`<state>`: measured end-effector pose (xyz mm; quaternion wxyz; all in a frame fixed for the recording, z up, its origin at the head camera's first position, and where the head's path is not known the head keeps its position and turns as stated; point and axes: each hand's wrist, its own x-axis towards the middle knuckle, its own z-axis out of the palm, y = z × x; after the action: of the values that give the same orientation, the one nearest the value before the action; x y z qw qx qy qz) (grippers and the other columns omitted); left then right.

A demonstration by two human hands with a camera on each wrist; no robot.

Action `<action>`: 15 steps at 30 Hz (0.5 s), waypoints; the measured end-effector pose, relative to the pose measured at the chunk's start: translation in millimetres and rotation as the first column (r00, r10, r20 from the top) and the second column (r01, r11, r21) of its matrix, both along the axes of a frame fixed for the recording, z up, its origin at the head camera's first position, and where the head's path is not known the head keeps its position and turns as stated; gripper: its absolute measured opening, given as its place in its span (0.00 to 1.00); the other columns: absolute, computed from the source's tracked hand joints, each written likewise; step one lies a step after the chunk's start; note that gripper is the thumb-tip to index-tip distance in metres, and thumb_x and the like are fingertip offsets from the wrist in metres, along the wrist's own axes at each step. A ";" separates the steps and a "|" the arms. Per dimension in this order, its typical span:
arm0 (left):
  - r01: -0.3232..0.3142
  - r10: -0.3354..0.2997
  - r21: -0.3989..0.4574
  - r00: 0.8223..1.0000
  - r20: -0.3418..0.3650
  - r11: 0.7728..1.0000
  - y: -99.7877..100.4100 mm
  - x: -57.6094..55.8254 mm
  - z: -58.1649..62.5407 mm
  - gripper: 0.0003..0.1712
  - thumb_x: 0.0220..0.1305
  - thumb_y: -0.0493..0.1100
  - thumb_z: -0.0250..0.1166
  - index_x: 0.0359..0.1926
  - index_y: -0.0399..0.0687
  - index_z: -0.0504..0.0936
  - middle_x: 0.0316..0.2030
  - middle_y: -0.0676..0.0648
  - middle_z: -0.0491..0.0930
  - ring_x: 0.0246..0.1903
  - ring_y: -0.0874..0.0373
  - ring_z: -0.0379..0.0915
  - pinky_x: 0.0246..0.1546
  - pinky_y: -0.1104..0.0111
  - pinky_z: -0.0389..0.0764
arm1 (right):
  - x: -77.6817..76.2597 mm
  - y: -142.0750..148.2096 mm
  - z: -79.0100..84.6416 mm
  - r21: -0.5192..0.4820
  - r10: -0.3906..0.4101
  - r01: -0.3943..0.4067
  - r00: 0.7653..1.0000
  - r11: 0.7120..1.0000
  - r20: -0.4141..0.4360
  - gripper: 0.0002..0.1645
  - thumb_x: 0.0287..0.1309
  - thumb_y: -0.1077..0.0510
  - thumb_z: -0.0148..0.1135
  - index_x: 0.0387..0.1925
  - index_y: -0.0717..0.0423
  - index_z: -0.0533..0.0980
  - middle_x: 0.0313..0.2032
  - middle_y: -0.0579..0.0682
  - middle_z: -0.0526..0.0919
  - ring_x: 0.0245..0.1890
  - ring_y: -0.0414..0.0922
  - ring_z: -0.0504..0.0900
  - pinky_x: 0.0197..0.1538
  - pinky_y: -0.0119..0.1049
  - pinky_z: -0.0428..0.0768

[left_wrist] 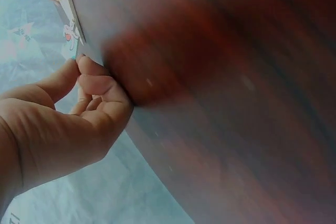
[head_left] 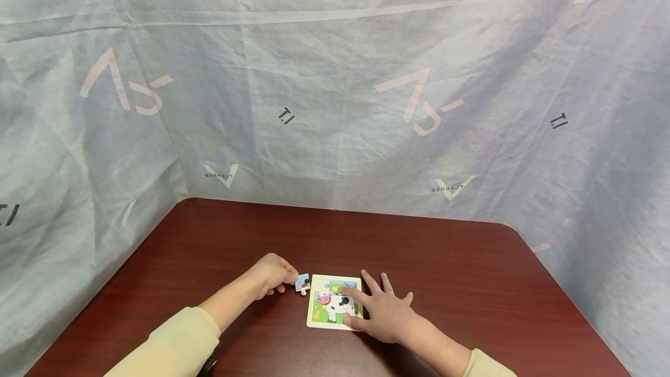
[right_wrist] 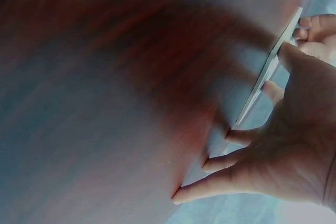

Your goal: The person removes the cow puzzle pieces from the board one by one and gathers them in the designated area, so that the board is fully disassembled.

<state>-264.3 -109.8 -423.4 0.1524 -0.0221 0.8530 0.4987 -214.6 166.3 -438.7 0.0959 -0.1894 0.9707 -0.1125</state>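
A cow jigsaw puzzle in a square, pale-rimmed tray (head_left: 335,326) lies on the table. Just left of the tray, my left hand (head_left: 273,275) pinches a puzzle piece (head_left: 302,284) with blue and pink printing between thumb and fingertips. The left wrist view shows that piece (left_wrist: 70,35) at the tips of the left hand (left_wrist: 68,114). My right hand (head_left: 386,310) is spread over the tray's right side, thumb and index finger on the puzzle, other fingers reaching to the table. Part of the picture is hidden beneath it. Edge-on in the right wrist view is the tray (right_wrist: 270,66).
The dark red wooden table (head_left: 445,260) has rounded far corners. Behind and beside it hangs a grey printed sheet (head_left: 335,74). A small dark object (head_left: 208,363) shows by the left sleeve near the front.
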 end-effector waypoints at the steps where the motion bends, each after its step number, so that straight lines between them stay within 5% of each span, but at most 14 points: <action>1: -0.001 0.001 -0.006 1.000 -0.002 1.000 -3.8 0.0 -0.1 0.03 0.67 0.34 0.66 0.38 0.38 0.85 0.32 0.47 0.82 0.25 0.54 0.72 0.27 0.67 0.67 | 0.2 -0.2 0.1 -0.002 0.002 -0.002 1.000 1.000 0.000 0.35 0.64 0.26 0.55 0.72 0.22 0.65 0.78 0.54 0.53 0.73 0.70 0.52 0.46 0.87 0.55; 15: -0.013 0.011 -0.069 0.999 -0.033 0.998 -48.9 -2.2 2.6 0.03 0.67 0.33 0.66 0.39 0.36 0.85 0.31 0.46 0.80 0.25 0.54 0.72 0.25 0.68 0.68 | -0.6 0.5 -1.7 0.004 -0.008 0.008 1.000 1.000 -0.013 0.35 0.64 0.25 0.54 0.71 0.20 0.65 0.78 0.53 0.53 0.74 0.68 0.52 0.47 0.87 0.56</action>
<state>-266.4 -158.8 -420.8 0.1349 -0.0244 0.8718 0.4702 -215.2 166.8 -440.3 0.0897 -0.1860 0.9723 -0.1096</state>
